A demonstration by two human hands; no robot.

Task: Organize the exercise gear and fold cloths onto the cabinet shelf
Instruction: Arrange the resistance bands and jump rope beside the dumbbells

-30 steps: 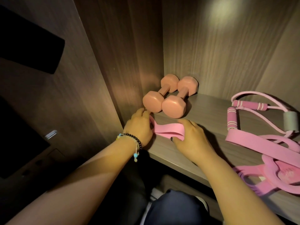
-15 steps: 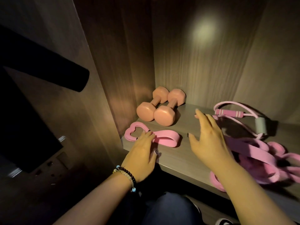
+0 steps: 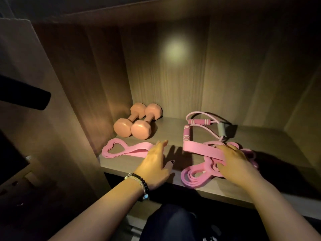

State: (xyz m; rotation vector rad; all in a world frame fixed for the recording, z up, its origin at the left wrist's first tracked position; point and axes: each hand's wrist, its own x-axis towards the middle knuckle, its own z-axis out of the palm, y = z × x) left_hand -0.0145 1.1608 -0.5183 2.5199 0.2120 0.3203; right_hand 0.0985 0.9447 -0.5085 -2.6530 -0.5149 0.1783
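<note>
Two salmon dumbbells (image 3: 137, 122) lie side by side at the back left of the cabinet shelf (image 3: 278, 153). In front of them lies a folded pink band with a heart-shaped loop (image 3: 125, 150). My left hand (image 3: 154, 164) hovers just right of that band, fingers straight, holding nothing. At the shelf's right sits a tangle of pink bands (image 3: 199, 173) and a pink tube exerciser with striped foam handles (image 3: 199, 122). My right hand (image 3: 234, 164) rests on top of the tangle with its fingers spread over a flat pink band.
The cabinet's left side wall (image 3: 97, 94) stands close to the dumbbells. A dark bar (image 3: 26, 98) juts in at the far left. My dark-clothed knee (image 3: 172, 221) is below the shelf's front edge. The shelf's right half behind the tangle is bare wood.
My left hand has let go of the heart-loop band and shifted right of it. My right hand has moved right and come down onto the pink band tangle.
</note>
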